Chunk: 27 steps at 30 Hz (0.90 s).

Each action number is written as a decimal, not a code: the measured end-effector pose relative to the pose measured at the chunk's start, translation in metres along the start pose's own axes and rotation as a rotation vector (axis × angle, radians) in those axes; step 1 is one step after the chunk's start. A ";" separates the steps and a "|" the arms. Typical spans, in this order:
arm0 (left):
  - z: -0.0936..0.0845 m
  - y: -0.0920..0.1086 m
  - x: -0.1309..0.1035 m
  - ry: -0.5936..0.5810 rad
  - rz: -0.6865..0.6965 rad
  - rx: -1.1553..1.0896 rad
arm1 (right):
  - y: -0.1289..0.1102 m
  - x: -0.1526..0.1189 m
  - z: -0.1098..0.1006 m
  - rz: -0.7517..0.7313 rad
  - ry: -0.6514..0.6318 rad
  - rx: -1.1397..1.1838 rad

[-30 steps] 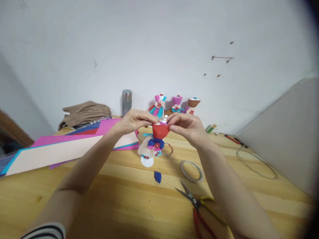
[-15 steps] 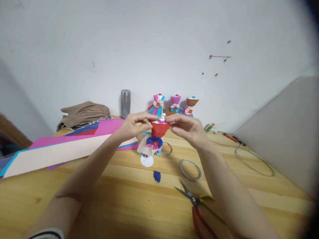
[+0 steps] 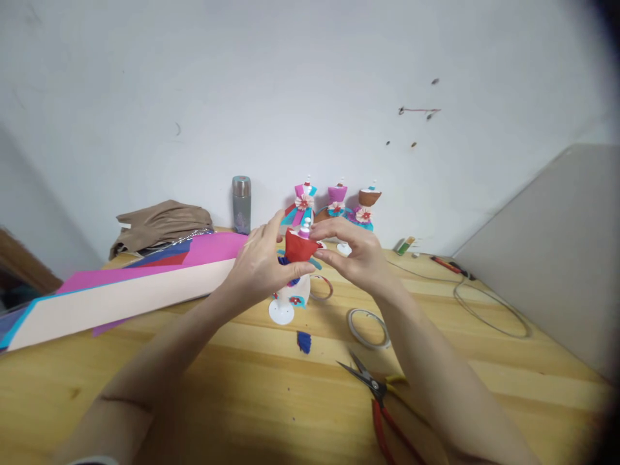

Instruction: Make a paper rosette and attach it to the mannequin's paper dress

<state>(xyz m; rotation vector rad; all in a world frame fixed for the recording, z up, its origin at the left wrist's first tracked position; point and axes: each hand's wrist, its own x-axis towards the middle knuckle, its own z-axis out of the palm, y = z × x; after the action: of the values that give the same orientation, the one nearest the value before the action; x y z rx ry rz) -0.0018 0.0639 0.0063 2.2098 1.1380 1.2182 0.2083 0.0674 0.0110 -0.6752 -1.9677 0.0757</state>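
Both hands grip red bodice (image 3: 299,247); left hand (image 3: 261,265) now lower, covering flower.

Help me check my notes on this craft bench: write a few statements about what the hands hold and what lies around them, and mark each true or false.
1. Both hands, left hand and right hand, touch the red paper bodice on the small dress form. True.
2. The pliers lie on the wooden table, untouched. True.
3. The right hand holds the tape ring. False: it lies flat on the table.
4. Five finished dress models stand by the wall. False: three.
5. The steel flask lies on its side. False: upright.
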 end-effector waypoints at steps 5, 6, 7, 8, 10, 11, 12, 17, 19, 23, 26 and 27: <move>0.000 0.001 -0.001 -0.036 0.005 -0.026 | -0.018 0.002 0.008 -0.016 -0.005 -0.136; 0.000 0.000 0.000 -0.044 0.004 -0.040 | -0.020 0.003 0.009 -0.019 -0.017 -0.150; 0.000 -0.001 0.001 -0.051 0.002 -0.056 | -0.021 0.003 0.009 -0.025 -0.028 -0.160; 0.000 -0.002 0.002 -0.057 0.000 -0.077 | -0.023 0.003 0.009 -0.035 -0.034 -0.166; -0.002 -0.004 0.003 -0.077 -0.002 -0.136 | -0.025 0.003 0.008 -0.060 -0.027 -0.172; -0.002 -0.005 0.004 -0.092 0.000 -0.170 | -0.027 0.003 0.006 -0.069 -0.009 -0.176; -0.003 -0.006 0.004 -0.110 0.001 -0.205 | -0.028 0.003 0.005 -0.074 0.019 -0.182; -0.007 -0.010 0.007 -0.209 0.032 -0.400 | -0.034 -0.002 0.004 -0.100 0.063 -0.184; -0.008 -0.012 0.008 -0.238 0.031 -0.453 | -0.034 -0.003 0.007 -0.121 0.037 -0.191; -0.007 -0.016 0.008 -0.220 0.064 -0.451 | -0.035 -0.004 0.014 -0.140 0.069 -0.203; -0.005 -0.016 0.007 -0.199 0.076 -0.416 | -0.038 -0.004 0.016 -0.108 0.086 -0.170; -0.005 -0.016 0.007 -0.197 0.074 -0.411 | -0.038 -0.004 0.016 -0.094 0.084 -0.164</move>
<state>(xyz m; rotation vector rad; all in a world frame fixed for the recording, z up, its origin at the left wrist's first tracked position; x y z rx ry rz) -0.0113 0.0787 0.0026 2.0142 0.6647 1.1147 0.1796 0.0371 0.0127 -0.6792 -1.9353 -0.1710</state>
